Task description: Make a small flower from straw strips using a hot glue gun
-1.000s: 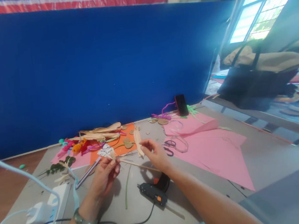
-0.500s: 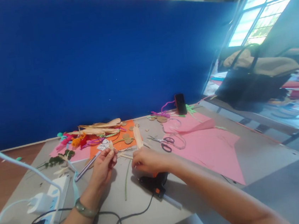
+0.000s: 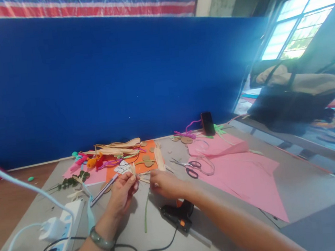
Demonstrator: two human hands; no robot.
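Observation:
My left hand (image 3: 123, 192) pinches a small pale straw piece (image 3: 133, 170) above the grey table (image 3: 298, 175). My right hand (image 3: 164, 183) is closed just to the right of it, fingers meeting the left hand's fingertips around a thin tan stick (image 3: 145, 179). A black glue gun (image 3: 177, 216) with an orange trigger lies right under my right wrist. A green strip (image 3: 146, 213) lies on the table between my arms.
Scissors (image 3: 188, 166) lie on the large pink paper (image 3: 245, 181). Orange paper (image 3: 141, 160) holds straw strips and cardboard discs. A white power strip (image 3: 58, 240) with cables sits at left. A dark phone (image 3: 207, 123) stands against the blue wall. A leafy twig (image 3: 68, 183) lies at left.
My right hand came down from pinching in the air and moved left to meet my left hand. The long stick it held no longer sticks out to the right. The view shifted slightly.

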